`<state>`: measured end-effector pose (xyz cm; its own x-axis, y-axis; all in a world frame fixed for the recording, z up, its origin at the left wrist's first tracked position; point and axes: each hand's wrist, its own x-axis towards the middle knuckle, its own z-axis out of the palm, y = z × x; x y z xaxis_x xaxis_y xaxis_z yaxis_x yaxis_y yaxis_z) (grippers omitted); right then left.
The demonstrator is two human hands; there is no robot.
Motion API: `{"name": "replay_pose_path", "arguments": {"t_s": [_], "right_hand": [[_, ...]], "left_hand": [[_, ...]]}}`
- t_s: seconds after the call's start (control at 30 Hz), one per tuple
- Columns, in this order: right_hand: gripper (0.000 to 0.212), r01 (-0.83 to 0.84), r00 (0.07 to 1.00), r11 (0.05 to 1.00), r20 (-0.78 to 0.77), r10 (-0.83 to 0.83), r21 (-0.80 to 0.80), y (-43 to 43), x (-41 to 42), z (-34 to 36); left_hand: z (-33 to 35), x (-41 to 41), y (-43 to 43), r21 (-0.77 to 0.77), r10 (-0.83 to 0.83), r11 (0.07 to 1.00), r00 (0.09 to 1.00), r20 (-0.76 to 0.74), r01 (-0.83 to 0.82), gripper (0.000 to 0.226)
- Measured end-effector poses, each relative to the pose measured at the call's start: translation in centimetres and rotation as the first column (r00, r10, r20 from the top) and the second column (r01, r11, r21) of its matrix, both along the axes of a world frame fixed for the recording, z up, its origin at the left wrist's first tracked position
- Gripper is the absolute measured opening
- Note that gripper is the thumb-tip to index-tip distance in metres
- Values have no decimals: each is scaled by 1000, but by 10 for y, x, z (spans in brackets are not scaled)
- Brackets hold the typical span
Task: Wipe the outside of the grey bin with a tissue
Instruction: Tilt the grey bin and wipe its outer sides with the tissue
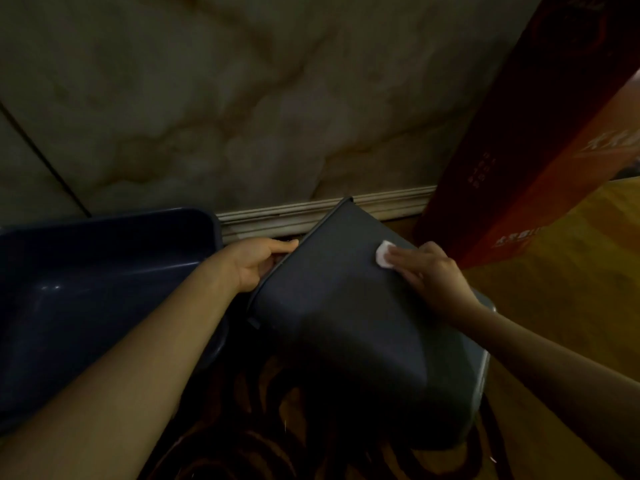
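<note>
the grey bin [349,327] is tipped on the floor [554,278] near the skirting board [311,213], between a blue tub [86,278] and a red box [533,150]. the left hand [258,261] is closed on its rim. the right hand [429,275] lies flat, fingers pressing a white tissue [382,258] against the outer wall.

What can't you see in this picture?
- Head view: the grey bin is tipped, so its inside is hidden by its own wall.
- Most of the tissue is covered by the right hand.
- The left hand has fingertips tucked behind the bin's edge.
- The red box is cut off by the frame; its print is too blurred to read.
</note>
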<state>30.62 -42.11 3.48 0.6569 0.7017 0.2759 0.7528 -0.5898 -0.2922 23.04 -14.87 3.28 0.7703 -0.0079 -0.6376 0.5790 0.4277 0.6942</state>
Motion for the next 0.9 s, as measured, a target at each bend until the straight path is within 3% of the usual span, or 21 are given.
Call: {"name": "replay_pose_path", "arguments": {"t_s": [0.07,0.13,0.23,0.33,0.5,0.63,0.77,0.83,0.9], "right_hand": [[30,163,985,986,-59,-160,47,10,10,-5],[28,174,985,984,-30,-173,45,31,11,-6],[25,50,998,998,48,-52,46,71,1,0],[25,-172,978,984,113,176,-47,106,-27,6],[17,-411,898,910,146,415,-59,106,-76,9],[29,-442,859,869,172,481,-223,106,-99,7],[38,-461,818,845,240,523,-272,100,-105,9],[42,-516,808,796,128,575,-316,97,-100,8],[39,-507,842,819,50,537,-269,96,-82,7]], "left_hand": [[1,-4,3,-48,10,999,1000,25,-8,39],[1,-7,6,-60,9,998,999,54,-5,38],[0,-8,8,-70,-20,997,998,65,25,50],[0,-6,10,-83,-34,996,997,73,41,58],[2,-9,10,-77,-48,996,996,69,54,38],[5,-9,6,-10,-53,998,996,74,54,23],[6,-6,6,46,-72,997,995,74,69,22],[7,-6,5,56,-79,996,995,64,75,22],[9,-5,3,45,-82,996,995,63,80,23]]}}
